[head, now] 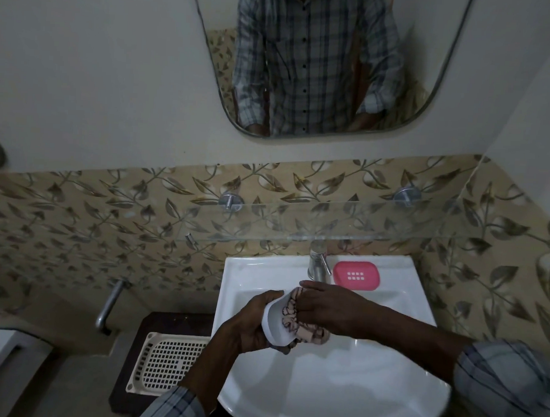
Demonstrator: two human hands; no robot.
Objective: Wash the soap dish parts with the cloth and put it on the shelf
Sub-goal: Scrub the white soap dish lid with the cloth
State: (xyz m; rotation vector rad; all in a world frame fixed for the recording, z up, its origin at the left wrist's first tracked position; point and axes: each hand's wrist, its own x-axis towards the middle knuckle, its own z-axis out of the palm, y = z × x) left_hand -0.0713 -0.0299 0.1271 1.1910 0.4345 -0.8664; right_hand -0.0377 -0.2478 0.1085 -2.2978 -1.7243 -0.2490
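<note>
Over the white sink (338, 387), my left hand (249, 324) grips a white soap dish tray (273, 323), tilted on its edge. My right hand (323, 308) presses a patterned beige cloth (300, 319) into the tray's inside. The pink soap dish insert (356, 275), with small drain holes, lies flat on the sink's back rim, to the right of the tap. A glass shelf (345, 224) runs along the tiled wall above the sink, held by metal pegs.
A chrome tap (318, 263) stands at the sink's back, just beyond my hands. A cream perforated basket (169, 364) sits on a dark stand left of the sink. A metal pipe (110, 305) juts from the wall. A mirror (321, 62) hangs above.
</note>
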